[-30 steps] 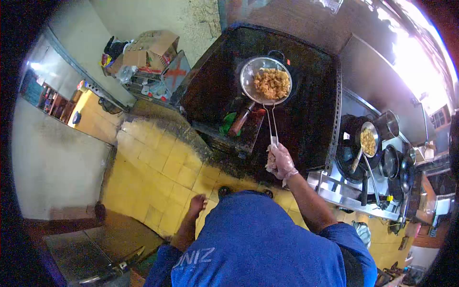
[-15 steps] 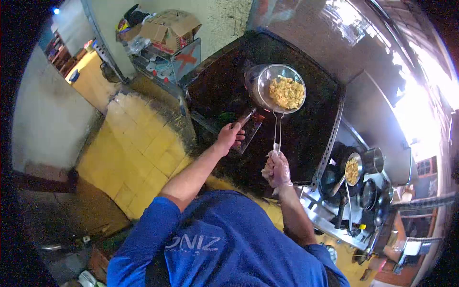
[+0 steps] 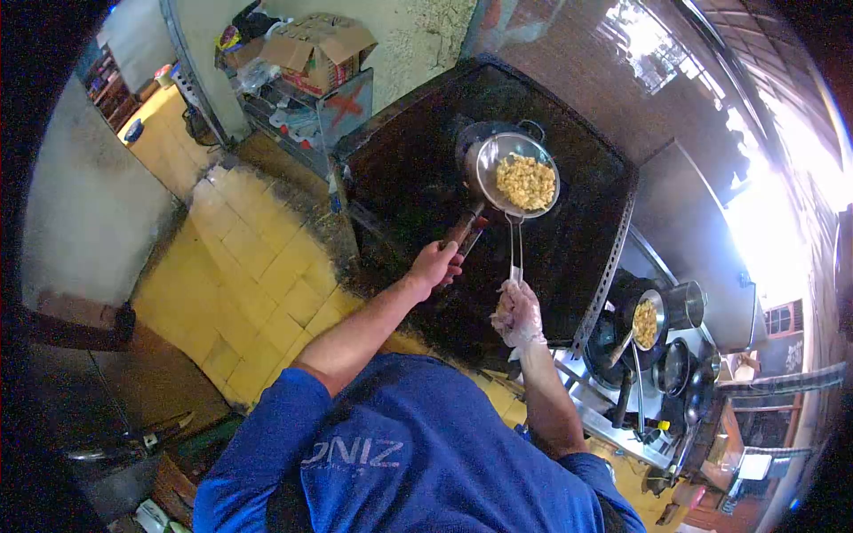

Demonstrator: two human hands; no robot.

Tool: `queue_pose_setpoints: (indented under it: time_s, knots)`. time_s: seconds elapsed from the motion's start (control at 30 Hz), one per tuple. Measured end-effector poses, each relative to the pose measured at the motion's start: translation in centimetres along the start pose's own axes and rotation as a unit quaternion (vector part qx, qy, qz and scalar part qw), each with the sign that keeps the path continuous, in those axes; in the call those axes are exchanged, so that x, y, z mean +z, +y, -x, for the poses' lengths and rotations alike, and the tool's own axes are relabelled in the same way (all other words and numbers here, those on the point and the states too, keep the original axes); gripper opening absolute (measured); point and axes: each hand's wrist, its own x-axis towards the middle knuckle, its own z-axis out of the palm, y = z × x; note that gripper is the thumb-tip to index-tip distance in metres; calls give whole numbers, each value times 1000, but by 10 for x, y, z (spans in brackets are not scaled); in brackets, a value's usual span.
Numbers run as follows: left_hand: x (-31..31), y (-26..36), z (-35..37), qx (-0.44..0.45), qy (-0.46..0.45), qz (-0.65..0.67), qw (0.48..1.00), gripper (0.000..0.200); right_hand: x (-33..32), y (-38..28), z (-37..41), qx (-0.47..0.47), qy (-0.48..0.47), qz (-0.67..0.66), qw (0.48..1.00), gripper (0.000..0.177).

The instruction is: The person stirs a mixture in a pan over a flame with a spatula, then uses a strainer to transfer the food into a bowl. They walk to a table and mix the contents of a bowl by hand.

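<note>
In my bare left hand (image 3: 437,264) is the handle of a dark pan (image 3: 468,142), with fingers wrapped around it. My right hand (image 3: 519,318), in a clear plastic glove, is closed on the wire handle of a round mesh strainer (image 3: 488,185). Small yellowish-brown food pieces (image 3: 526,182) lie in a heap inside the strainer. From this view the strainer overlaps the pan and hides most of its bowl. Both are over a large dark, sooty work surface (image 3: 569,258).
Right of me, a metal stove (image 3: 582,400) bears a dark wok, a pot (image 3: 686,305) and pans; a second strainer (image 3: 659,330) there holds similar food. Behind left, a shelf (image 3: 311,147) carries a cardboard box (image 3: 315,53). Yellow floor tiles (image 3: 253,293) lie left.
Both hands have shifted slightly, the left one up the view with the pan handle. A loop on the far rim now shows beyond the strainer, which appears tilted a little differently.
</note>
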Motion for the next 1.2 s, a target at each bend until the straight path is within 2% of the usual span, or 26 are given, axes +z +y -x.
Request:
queue_pose_setpoints:
  time_s: [0.03, 0.23, 0.33, 0.47, 0.53, 0.63, 0.83, 0.97, 1.03, 1.1, 1.2]
  knots:
    - [-1, -2, 3, 0, -11, -17, 1000, 30, -3, 0, 1, -12, -35, -22, 999, 14]
    - [1, -1, 5, -7, -5, 6, 1000, 33, 1, 3, 3, 24, 24, -18, 999, 13]
    - [0, -3, 2, -23, -8, 3, 1000, 32, -2, -10, 5, 17, -40, -41, 998, 12]
    - [1, -5, 3, -8, -5, -1, 1000, 31, 1, -2, 3, -3, -37, -36, 999, 12]
    - [2, -3, 4, -16, -13, 26, 999, 30, -5, 6, -4, 31, -2, -3, 1000, 13]
    - [4, -1, 6, -20, -5, 14, 1000, 30, -8, -9, -5, 37, -37, -54, 997, 15]
    - [4, -3, 6, -12, -18, 5, 1000, 33, 1, -13, 5, 29, -12, -36, 999, 10]
    - [7, -2, 16, 1, -40, 34, 999, 33, -3, -26, 11, 29, -60, -59, 996, 5]
    - [12, 3, 22, -15, -44, 63, 997, 29, 0, -28, 11, 14, -5, -1, 1000, 8]
    - [11, 2, 20, -27, -82, 73, 994, 27, -4, -22, 15, -4, -17, -33, 999, 7]
    - [17, 7, 28, -29, -41, 54, 997, 22, -11, -13, 8, 0, -17, 5, 1000, 12]
